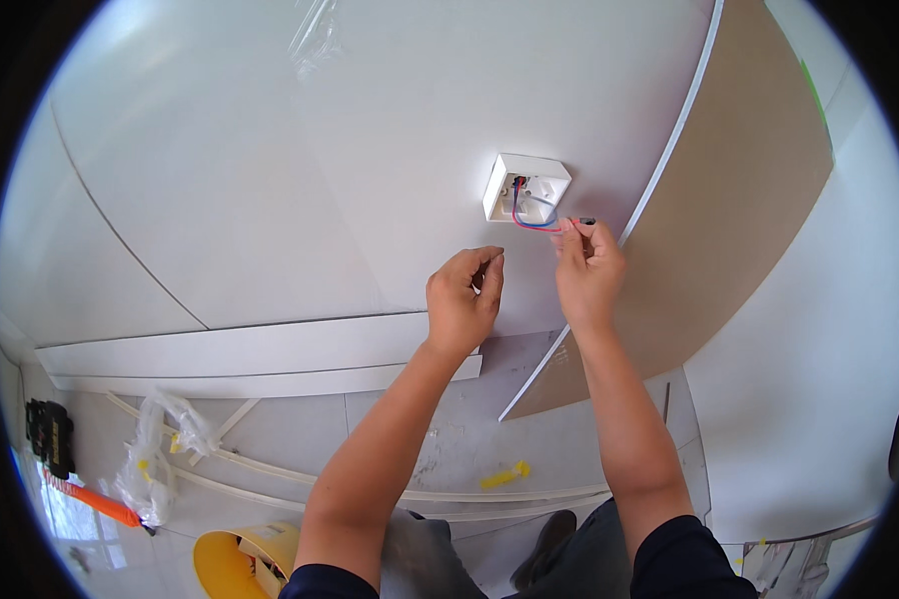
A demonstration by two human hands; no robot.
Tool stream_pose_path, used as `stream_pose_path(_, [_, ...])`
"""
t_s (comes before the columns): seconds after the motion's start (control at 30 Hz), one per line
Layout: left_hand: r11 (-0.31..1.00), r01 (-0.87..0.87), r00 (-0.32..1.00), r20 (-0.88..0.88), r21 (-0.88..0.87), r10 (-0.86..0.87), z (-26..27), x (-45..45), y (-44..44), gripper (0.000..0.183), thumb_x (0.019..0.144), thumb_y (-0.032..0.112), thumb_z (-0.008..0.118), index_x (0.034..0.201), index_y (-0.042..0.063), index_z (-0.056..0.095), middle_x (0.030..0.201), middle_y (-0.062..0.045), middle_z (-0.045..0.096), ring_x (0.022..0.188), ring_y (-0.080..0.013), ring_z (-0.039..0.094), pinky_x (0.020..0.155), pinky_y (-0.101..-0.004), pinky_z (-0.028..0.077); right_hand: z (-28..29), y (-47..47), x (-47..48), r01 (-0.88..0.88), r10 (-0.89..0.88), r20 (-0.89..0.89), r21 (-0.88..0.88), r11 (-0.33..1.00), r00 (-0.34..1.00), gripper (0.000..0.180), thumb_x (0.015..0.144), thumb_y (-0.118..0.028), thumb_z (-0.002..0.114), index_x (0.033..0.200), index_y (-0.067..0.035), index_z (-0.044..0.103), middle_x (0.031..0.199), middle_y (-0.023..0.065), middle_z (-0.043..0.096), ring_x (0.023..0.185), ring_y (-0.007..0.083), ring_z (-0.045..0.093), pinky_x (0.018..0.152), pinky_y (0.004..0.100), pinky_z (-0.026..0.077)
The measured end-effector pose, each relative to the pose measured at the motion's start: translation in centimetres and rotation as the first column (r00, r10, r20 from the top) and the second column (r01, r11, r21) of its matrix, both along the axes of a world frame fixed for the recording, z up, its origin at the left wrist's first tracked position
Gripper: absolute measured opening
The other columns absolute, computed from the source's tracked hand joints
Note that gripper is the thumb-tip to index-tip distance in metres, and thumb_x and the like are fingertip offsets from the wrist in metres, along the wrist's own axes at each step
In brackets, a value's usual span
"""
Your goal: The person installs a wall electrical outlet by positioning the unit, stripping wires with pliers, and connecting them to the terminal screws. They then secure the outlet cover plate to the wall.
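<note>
A white plastic surface-mount electrical box [528, 189] is fixed on the pale wall, its front uncovered. Red and blue wires [533, 225] come out through a hole in its back and bend down to the right. My right hand [589, 262], just below and right of the box, pinches the wires near their ends, where a small black piece [586, 221] shows at the fingertips. Below the box, my left hand [470, 288] has thumb and index finger nearly together; whether something small is between them cannot be told.
A brown-faced board [708, 195] leans at the right. Long white panels [255, 356] lie along the wall's foot. On the tiled floor are thin strips [270, 468], plastic wrap [150, 457], an orange tool or hose [97, 500], a black device [49, 438] and a yellow bucket [210, 558].
</note>
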State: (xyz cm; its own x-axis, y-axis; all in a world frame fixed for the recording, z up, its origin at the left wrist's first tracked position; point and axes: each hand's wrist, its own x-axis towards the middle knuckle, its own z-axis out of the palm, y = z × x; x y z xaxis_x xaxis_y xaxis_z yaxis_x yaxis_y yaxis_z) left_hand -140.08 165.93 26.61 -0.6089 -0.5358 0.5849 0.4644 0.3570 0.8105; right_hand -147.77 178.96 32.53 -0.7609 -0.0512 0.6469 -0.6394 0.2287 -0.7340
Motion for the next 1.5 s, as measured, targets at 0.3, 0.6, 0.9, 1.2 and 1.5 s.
stream_pose_path(0.3, [0.958, 0.204, 0.977, 0.022, 0.202, -0.213, 2.3, 2.4, 0.6, 0.024, 0.106, 0.021, 0.064, 0.108, -0.001, 0.075, 0.081, -0.006, 0.069, 0.066, -0.0105, 0.057, 0.063, -0.0280, 0.049, 0.2, 1.2, 1.7, -0.155, 0.217, -0.274, 0.231, 0.961, 0.937, 0.004, 0.095, 0.000, 0.071, 0.096, -0.003, 0.070, 0.094, 0.0078, 0.072, 0.074, 0.0189, 0.069, 0.063, 0.0322, 0.054])
stream_pose_path(0.6, [0.845, 0.273, 0.902, 0.184, 0.460, -0.391, 3.9, 8.1, -0.2, 0.053, 0.111, 0.046, 0.045, 0.104, -0.001, 0.070, 0.087, -0.005, 0.063, 0.078, -0.0145, 0.054, 0.072, -0.0303, 0.045, -1.6, 0.8, 1.4, -0.049, 0.243, -0.435, 0.410, 0.911, 0.867, 0.013, 0.085, -0.002, 0.078, 0.090, -0.006, 0.067, 0.086, 0.0047, 0.064, 0.072, 0.0250, 0.064, 0.061, 0.0366, 0.052])
stream_pose_path(0.9, [0.999, -0.009, 0.990, 0.142, 0.049, 0.002, 10.4, 6.0, -2.5, 0.035, 0.100, 0.033, 0.069, 0.097, -0.001, 0.071, 0.084, -0.006, 0.068, 0.082, -0.0172, 0.058, 0.076, -0.0327, 0.048, 0.2, 1.2, 1.5, -0.043, 0.254, -0.360, 0.503, 0.863, 0.898, 0.011, 0.090, -0.008, 0.075, 0.095, -0.008, 0.065, 0.090, 0.0043, 0.065, 0.084, 0.0253, 0.066, 0.067, 0.0394, 0.054])
stream_pose_path(1.2, [0.995, -0.091, 0.978, 0.186, -0.037, 0.096, 12.9, 5.6, -0.9, 0.025, 0.097, 0.023, 0.075, 0.093, -0.002, 0.072, 0.082, -0.007, 0.072, 0.072, -0.0157, 0.059, 0.070, -0.0305, 0.050, 0.0, 2.5, 0.8, -0.057, 0.291, -0.351, 0.548, 0.835, 0.890, 0.019, 0.093, -0.009, 0.071, 0.111, -0.012, 0.070, 0.105, 0.0022, 0.067, 0.095, 0.0245, 0.068, 0.073, 0.0388, 0.058])
stream_pose_path(1.5, [0.951, -0.045, 0.965, 0.261, 0.307, -0.038, 4.3, 9.6, 2.0, 0.028, 0.103, 0.022, 0.070, 0.111, -0.005, 0.068, 0.084, 0.002, 0.063, 0.072, -0.0049, 0.050, 0.065, -0.0231, 0.045, -0.1, 1.4, 2.3, -0.248, 0.369, -0.294, 0.377, 0.893, 0.882, 0.015, 0.094, -0.005, 0.072, 0.108, -0.008, 0.070, 0.104, 0.0058, 0.072, 0.090, 0.0266, 0.071, 0.072, 0.0370, 0.059])
